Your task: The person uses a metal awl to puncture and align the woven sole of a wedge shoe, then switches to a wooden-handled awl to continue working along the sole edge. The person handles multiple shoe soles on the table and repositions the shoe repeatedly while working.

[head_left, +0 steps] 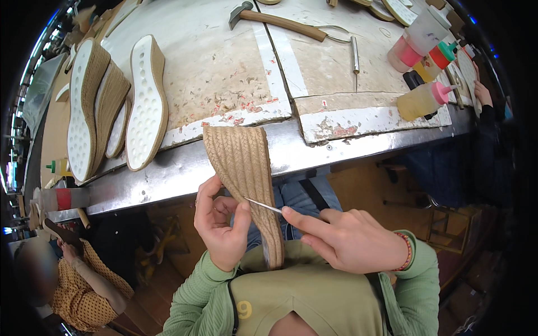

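Observation:
A rope-covered wedge sole (pixel 242 159) stands upright in front of me, its broad end at the bench edge and its narrow end against my apron. My left hand (pixel 221 224) grips its left side, with the fingers curled partly behind the edge and the thumb near the rope. In my right hand (pixel 356 238) is a thin pointed metal tool (pixel 262 205), my index finger stretched along it. Its tip touches the braided rope near my left thumb. The handle of the tool is hidden in my palm.
Several wedge soles with white dimpled tops (pixel 147 103) stand at the left. A hammer (pixel 280 22), pliers (pixel 338 35) and a metal-handled awl (pixel 355 59) lie on the far bench boards. Squeeze bottles (pixel 417 103) stand at the right. Other people sit at both sides.

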Available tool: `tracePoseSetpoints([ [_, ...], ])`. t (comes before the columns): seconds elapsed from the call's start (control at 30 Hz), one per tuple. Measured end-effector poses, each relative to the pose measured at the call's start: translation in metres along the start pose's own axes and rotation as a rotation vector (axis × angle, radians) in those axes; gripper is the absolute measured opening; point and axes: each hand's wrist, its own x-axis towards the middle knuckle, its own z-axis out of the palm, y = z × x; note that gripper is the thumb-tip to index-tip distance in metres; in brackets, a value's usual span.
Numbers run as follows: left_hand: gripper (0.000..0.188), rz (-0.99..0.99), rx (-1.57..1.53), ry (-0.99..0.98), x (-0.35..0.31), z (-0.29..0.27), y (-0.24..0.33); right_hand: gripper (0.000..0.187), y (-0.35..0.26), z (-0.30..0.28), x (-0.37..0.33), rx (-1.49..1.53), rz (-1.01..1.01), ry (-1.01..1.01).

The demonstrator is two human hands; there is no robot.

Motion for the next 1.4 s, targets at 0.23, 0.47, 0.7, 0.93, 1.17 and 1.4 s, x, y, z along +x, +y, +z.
tracePoseSetpoints([
  [0.23,0.056,-0.02,-0.032,-0.04,0.004,-0.001,0.006,0.047,0.008,-0.004,0.003,0.233,-0.099,0.03],
  [0.47,0.055,-0.079,-0.076,-0.006,0.007,0.0,0.01,0.047,0.013,0.021,0.005,0.636,-0.077,0.131],
  [0.7,0.052,-0.03,-0.077,0.017,0.006,0.004,0.007,0.049,0.012,0.03,0.012,0.474,-0.125,0.203],
  [0.93,0.052,-0.043,-0.076,-0.019,0.006,0.001,0.005,0.047,0.004,0.018,0.001,0.077,-0.029,0.114],
  [1.17,0.054,-0.059,-0.061,-0.027,0.013,-0.002,0.017,0.046,0.02,0.005,-0.001,0.586,-0.038,0.145],
  [1.4,0.054,-0.074,0.0,-0.008,0.017,0.001,0.017,0.048,0.019,0.027,0.014,0.634,-0.147,0.202],
])
